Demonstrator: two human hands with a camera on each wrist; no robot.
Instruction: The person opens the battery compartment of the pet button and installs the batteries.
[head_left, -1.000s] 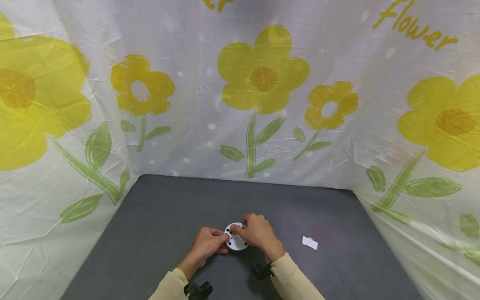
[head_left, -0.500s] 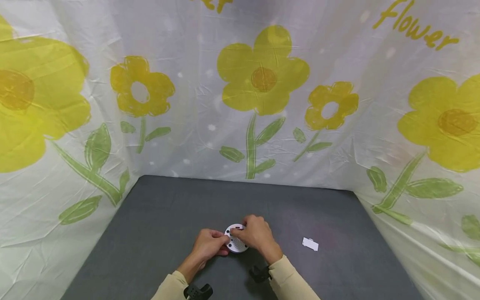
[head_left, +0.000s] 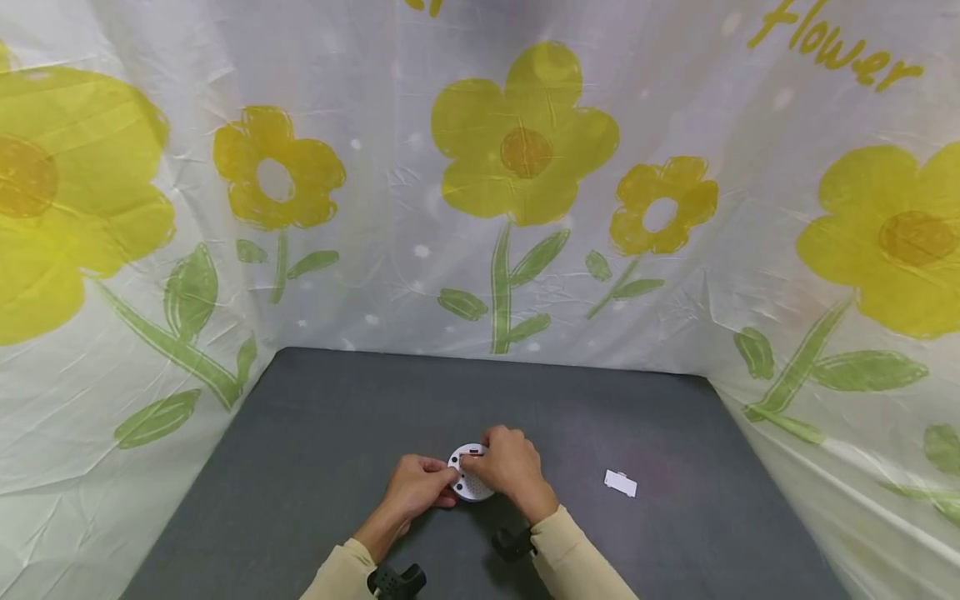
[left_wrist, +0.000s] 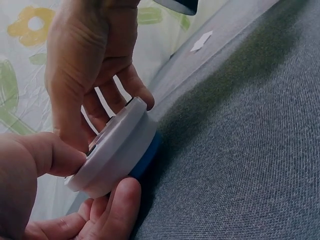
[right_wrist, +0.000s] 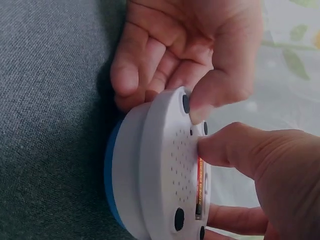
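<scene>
A round white device with a blue lower part lies face up, showing small holes and black rubber feet. My left hand pinches its left rim, thumb on the face and fingers underneath. My right hand holds the far right side, its fingers behind the rim. In the right wrist view, the right thumb presses at the open slot, where a red and gold battery lies partly covered by the thumb. The left wrist view shows the device's side wall but hides the slot.
To the right on the dark grey table lies a small white battery cover with tabs. Fabric walls printed with yellow flowers enclose the back and both sides of the table.
The right thumb has shifted slightly over the slot, and a reddish strip of battery now shows beside it. The left hand keeps its pinch; the cover lies where it was.
</scene>
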